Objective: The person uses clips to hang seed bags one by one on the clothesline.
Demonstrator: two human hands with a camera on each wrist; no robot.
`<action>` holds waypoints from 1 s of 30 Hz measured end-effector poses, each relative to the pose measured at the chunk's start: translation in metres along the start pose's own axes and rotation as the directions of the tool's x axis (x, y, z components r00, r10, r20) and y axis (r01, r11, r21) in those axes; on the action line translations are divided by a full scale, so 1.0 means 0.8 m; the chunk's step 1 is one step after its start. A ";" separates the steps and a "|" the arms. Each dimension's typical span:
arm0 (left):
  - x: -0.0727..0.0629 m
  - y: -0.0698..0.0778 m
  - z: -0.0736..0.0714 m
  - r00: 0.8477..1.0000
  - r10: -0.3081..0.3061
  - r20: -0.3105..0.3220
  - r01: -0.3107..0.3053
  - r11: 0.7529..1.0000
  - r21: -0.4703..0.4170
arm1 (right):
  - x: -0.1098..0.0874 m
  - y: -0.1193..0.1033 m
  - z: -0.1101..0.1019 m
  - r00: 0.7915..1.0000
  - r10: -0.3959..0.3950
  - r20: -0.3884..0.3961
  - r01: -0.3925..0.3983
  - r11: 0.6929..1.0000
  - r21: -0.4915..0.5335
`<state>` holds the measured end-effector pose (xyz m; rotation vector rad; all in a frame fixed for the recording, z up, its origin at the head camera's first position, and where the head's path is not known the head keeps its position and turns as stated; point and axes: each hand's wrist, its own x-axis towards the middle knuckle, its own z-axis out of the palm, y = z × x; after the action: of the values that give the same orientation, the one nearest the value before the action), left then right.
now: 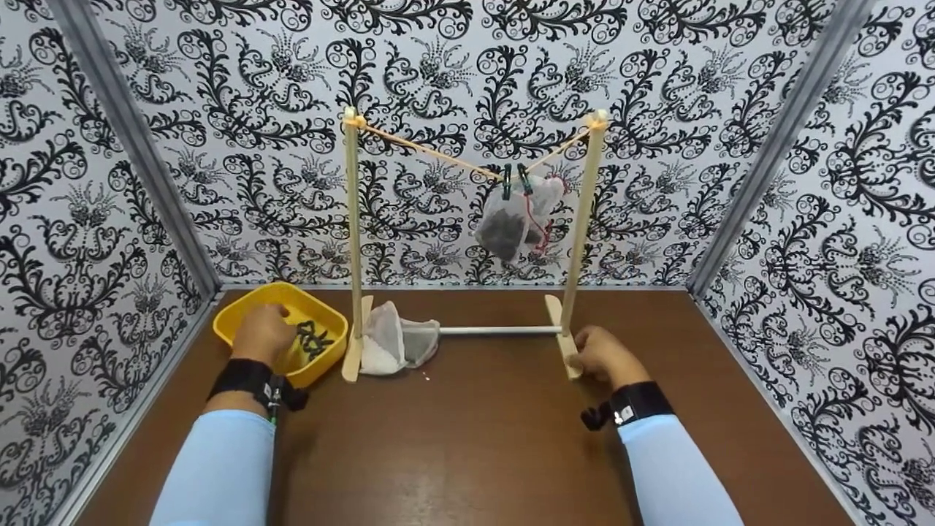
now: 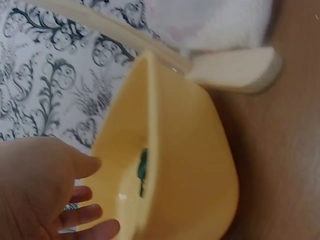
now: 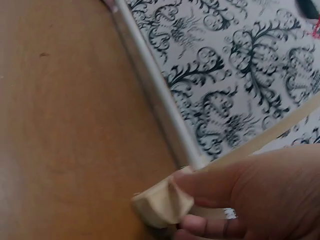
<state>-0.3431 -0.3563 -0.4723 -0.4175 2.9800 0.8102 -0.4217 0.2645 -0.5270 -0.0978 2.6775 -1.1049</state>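
Note:
My left hand (image 1: 264,332) is over the yellow basket (image 1: 332,313), its fingers apart with nothing between them in the left wrist view. Several small dark green clips (image 1: 314,341) lie inside the basket. With thumb and fingers my right hand (image 1: 605,353) grips the right wooden foot (image 1: 568,359) of a stand. Two green clips (image 1: 507,183) hold white mesh pouches (image 1: 502,223) with dark contents and red string on the sagging orange cord (image 1: 431,152). Other mesh pouches, one whitish (image 1: 383,343) and one greyish (image 1: 420,343), rest on the table by the left foot (image 1: 352,361).
Two wooden posts, left (image 1: 354,226) and right (image 1: 584,226), rise from the feet, joined low down by a white rod (image 1: 500,331). The brown table (image 1: 467,438) is bounded by black-and-white patterned walls (image 1: 438,66) with grey corner strips.

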 end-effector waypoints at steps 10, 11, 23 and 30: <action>-0.031 0.033 0.003 0.981 -0.039 0.190 0.040 0.999 0.000 | -0.028 -0.023 0.001 0.996 0.085 0.012 -0.084 0.993 -0.080; -0.032 0.033 0.004 0.981 -0.035 0.190 0.031 0.999 0.023 | -0.027 -0.022 0.001 0.996 0.082 0.020 -0.080 0.994 -0.080; -0.031 0.034 0.018 0.993 0.042 0.108 -0.058 0.987 0.150 | -0.029 -0.020 -0.005 0.994 0.088 0.065 -0.084 0.994 -0.067; -0.008 0.018 0.029 0.991 0.025 0.129 -0.048 0.984 0.173 | -0.028 -0.019 -0.004 0.993 0.090 0.080 -0.086 0.995 -0.051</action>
<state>-0.3420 -0.3316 -0.4846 -0.2930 2.9159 0.5471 -0.4014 0.2590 -0.5100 -0.0329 2.6093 -0.9891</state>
